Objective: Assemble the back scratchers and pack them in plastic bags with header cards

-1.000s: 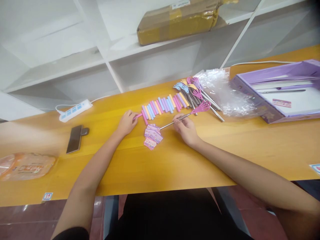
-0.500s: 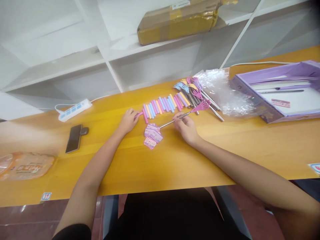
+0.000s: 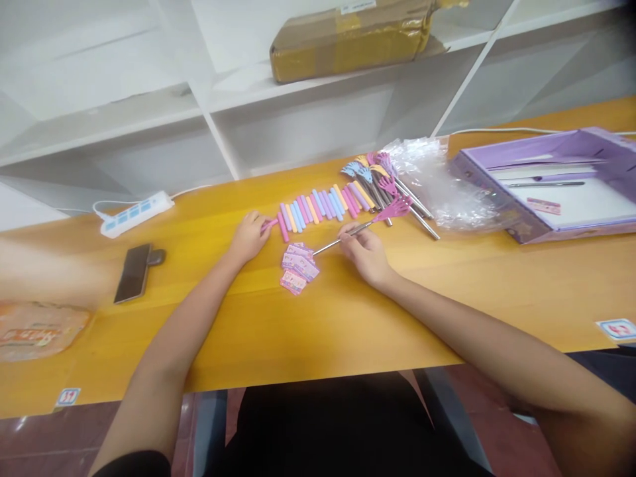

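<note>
1. Evidently the right hand (image 3: 368, 255) is nearly closed, thumb and fingers pinching a metal rod (image 3: 328, 247) below its pink hand-shaped head (image 3: 396, 209).
2. The left hand (image 3: 248, 238) is narrow too, fingertips on a slim pink piece (image 3: 269, 225); its full shape is hidden.
3. The rod looks light, stiff and slick, so it may roll in a loose pinch; mid-shaft seems the place to hold it. The head's thin prongs could bend.
4. The rod slants over the table (image 3: 278, 331), its bare end at or just beside the printed cards (image 3: 304, 266).
5. Beyond lie coloured tubes (image 3: 325, 205) in a row, more hand-shaped heads (image 3: 364, 173) on rods, then clear bags (image 3: 467, 199) and a purple box (image 3: 534, 233).
</note>
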Tool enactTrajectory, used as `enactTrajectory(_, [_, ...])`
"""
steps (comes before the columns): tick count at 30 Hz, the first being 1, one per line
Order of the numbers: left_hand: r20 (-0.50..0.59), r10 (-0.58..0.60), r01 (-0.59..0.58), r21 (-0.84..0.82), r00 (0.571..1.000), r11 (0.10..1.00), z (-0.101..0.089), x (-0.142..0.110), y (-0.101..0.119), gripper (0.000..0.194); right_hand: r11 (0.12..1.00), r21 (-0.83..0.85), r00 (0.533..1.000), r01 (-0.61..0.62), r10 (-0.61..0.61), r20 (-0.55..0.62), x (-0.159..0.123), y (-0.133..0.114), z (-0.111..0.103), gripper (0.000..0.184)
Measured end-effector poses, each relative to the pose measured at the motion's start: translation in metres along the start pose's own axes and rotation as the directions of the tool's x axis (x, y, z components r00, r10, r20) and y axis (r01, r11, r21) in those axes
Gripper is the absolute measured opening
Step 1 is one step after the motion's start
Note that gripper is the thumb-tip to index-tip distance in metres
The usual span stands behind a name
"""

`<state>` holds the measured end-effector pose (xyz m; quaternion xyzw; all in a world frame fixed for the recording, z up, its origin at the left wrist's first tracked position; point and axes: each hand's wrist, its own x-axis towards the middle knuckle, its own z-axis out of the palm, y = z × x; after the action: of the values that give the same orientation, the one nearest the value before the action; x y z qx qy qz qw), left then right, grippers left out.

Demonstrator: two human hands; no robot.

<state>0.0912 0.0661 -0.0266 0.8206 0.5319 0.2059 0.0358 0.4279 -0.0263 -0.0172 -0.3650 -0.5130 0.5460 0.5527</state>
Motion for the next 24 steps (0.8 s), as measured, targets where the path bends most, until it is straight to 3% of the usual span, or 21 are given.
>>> enactTrajectory(8, [-0.047,-0.070,0.068,-0.045,0.996,0.997,-0.002,-0.005,0.007,0.008,1.000,-0.011,0.999,0.001,-0.002,-0.034,0.001,-0.001,0.000,0.051])
enactTrajectory(13, [-0.107,-0.153,0.138,-0.129,0.983,0.982,-0.010,-0.012,0.013,0.010,1.000,0.015,0.998,-0.004,0.005,-0.063,0.000,-0.006,-0.001,0.053])
enactTrajectory(16, [-0.111,-0.171,0.146,-0.207,0.979,0.967,-0.024,-0.035,0.024,0.013,0.998,0.058,0.997,-0.014,0.018,-0.073,0.001,-0.010,0.001,0.058])
enactTrajectory(20, [-0.033,-0.093,0.079,-0.292,0.995,0.953,-0.041,-0.083,0.050,0.022,0.990,0.118,0.997,-0.076,0.076,0.000,0.004,-0.011,0.015,0.068])
enactTrajectory(24, [0.032,-0.016,0.025,-0.317,0.999,0.948,-0.043,-0.117,0.073,0.026,0.987,0.128,0.993,-0.099,0.089,0.080,-0.002,-0.003,0.034,0.073])
